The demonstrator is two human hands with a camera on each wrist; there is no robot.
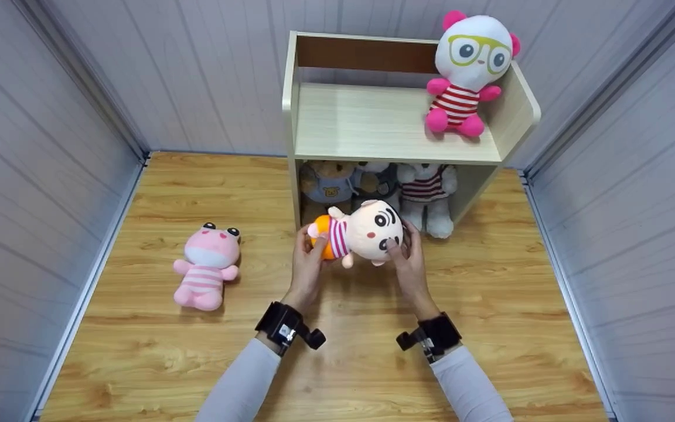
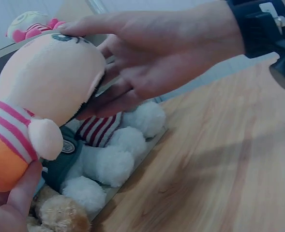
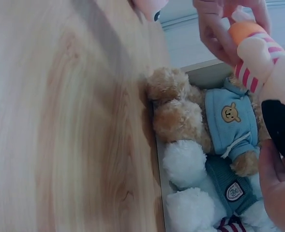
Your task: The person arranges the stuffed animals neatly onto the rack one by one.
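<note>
A plush doll (image 1: 367, 230) with a round pale head, pink-striped shirt and orange bottoms lies sideways in the air between both hands, in front of the small shelf. My left hand (image 1: 308, 264) grips its orange lower end, thumb on top. At the other end my right hand (image 1: 409, 264) holds the head, its thumb over the face beside an eye and its fingers behind the dark back of the head. In the right wrist view the doll's orange part (image 3: 244, 31) shows within the left hand's fingers.
A two-level shelf unit (image 1: 399, 157) stands against the back wall. A panda plush (image 1: 463, 76) with yellow glasses sits on its upper board. Several bears, one in a blue hoodie (image 3: 232, 118), fill the lower level. A pink frog plush (image 1: 207, 269) lies on the wooden floor at left.
</note>
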